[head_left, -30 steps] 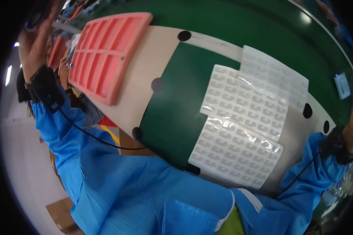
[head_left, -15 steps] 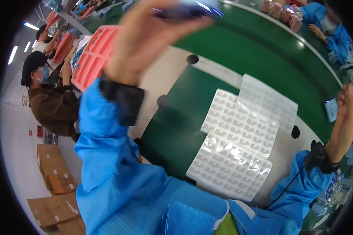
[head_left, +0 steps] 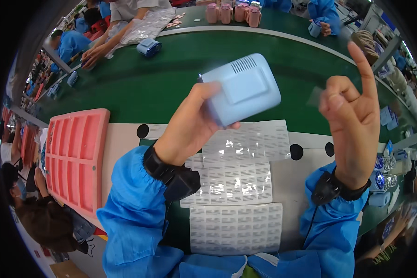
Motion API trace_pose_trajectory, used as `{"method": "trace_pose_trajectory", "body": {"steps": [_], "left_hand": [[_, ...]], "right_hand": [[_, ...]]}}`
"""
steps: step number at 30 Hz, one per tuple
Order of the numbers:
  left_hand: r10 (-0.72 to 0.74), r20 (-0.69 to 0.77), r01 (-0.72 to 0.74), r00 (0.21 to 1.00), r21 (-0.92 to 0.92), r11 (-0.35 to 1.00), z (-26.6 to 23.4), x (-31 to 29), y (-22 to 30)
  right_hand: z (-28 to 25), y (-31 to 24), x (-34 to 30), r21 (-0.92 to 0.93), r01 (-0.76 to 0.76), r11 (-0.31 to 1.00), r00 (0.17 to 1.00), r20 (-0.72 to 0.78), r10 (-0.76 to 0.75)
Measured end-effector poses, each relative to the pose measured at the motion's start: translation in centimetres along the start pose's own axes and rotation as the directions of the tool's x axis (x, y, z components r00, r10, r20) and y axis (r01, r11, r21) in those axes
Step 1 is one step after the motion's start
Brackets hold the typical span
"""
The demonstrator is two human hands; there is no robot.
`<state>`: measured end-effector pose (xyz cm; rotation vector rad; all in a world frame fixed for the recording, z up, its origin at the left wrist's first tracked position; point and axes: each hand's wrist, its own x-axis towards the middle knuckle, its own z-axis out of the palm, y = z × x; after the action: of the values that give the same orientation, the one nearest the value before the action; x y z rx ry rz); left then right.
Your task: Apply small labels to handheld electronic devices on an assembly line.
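My left hand point(head_left: 183, 123) grips a light blue rounded plastic housing point(head_left: 248, 90) by its left side. The housing is tilted above the green surface, with a slotted vent and a raised panel facing up. Off to its right, my right hand point(head_left: 354, 118) is raised with thumb and fingers pinched and one finger pointing up. A small clear sticker point(head_left: 315, 96), blurred, sticks out from that pinch. Below the hands lie three overlapping sheets of small printed labels: a near sheet point(head_left: 236, 227), a middle sheet point(head_left: 231, 183) and a far clear sheet point(head_left: 250, 139).
A pink compartment tray point(head_left: 97, 162) stands at the left. On the green belt point(head_left: 180, 76) sits another blue housing point(head_left: 148, 47). Several pink units point(head_left: 225, 14) stand at the far side, where co-workers' hands point(head_left: 97, 54) work. More parts point(head_left: 380, 180) crowd the right edge.
The head view has swung round. My left hand, with the blue housing, has come from the top edge toward the middle. My right hand has come inward from the far right.
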<state>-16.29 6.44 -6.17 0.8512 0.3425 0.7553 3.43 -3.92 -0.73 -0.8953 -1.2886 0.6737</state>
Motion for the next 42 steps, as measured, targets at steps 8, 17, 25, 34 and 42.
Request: {"method": "trace_pose_trajectory", "body": {"steps": [8, 17, 25, 34, 42], "left_hand": [[0.073, -0.068, -0.051, 0.995, 0.277, 0.960, 1.9, -1.5, 0.1], [0.156, -0.043, -0.118, 0.987, 0.468, 0.876, 2.3, -2.4, -0.6], [0.164, -0.065, -0.110, 0.984, 0.498, 0.860, 2.4, -2.5, -0.7], [0.190, -0.050, -0.132, 0.981, 0.553, 0.823, 2.1, -2.2, -0.8], [0.310, -0.019, -0.220, 0.951, 0.664, 0.715, 2.4, -2.3, -0.5]], "right_hand": [[3.3, 1.9, -0.8, -0.009, -0.099, 0.995, 0.992, 0.079, 0.099], [3.4, 1.8, -1.0, -0.077, -0.126, 0.989, 0.990, 0.058, 0.131], [3.5, 1.9, -1.3, -0.108, -0.108, 0.988, 0.992, 0.050, 0.114], [3.5, 2.6, -1.2, -0.165, -0.050, 0.985, 0.997, 0.049, 0.058], [3.2, 1.6, -1.5, -0.535, 0.161, 0.829, 0.987, 0.097, -0.129]]}}
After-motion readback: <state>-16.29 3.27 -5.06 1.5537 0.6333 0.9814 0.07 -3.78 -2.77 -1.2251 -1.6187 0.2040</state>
